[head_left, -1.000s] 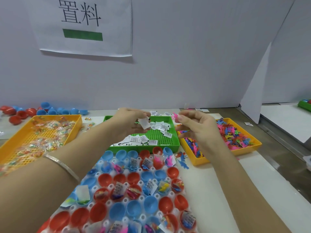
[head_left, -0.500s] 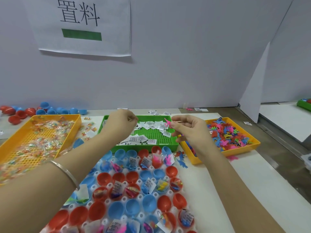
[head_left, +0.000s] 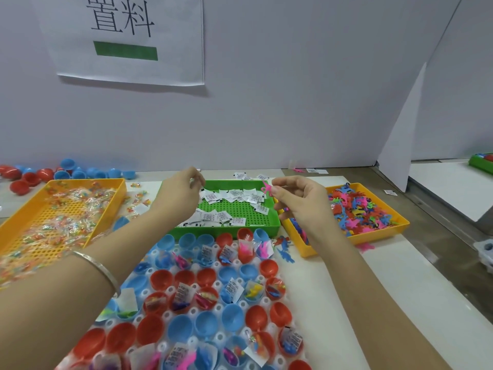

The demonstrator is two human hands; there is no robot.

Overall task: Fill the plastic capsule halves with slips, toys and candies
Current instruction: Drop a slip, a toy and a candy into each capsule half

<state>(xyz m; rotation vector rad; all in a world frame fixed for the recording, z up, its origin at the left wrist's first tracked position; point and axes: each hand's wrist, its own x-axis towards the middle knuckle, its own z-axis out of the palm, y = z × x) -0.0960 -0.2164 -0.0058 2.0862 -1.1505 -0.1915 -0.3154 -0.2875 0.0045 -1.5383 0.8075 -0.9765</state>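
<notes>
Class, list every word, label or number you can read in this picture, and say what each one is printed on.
"置料": large black characters on the white paper sheet on the grey wall, above a green bar.
Small white paper slips in the green plastic tray: black print, too small to read.
Slips in the red and blue plastic capsule halves: print blurred, unreadable.

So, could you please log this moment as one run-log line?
left hand over green slip tray, grasp unclear | right hand pinches pink toy | capsule halves: some filled, some empty
</notes>
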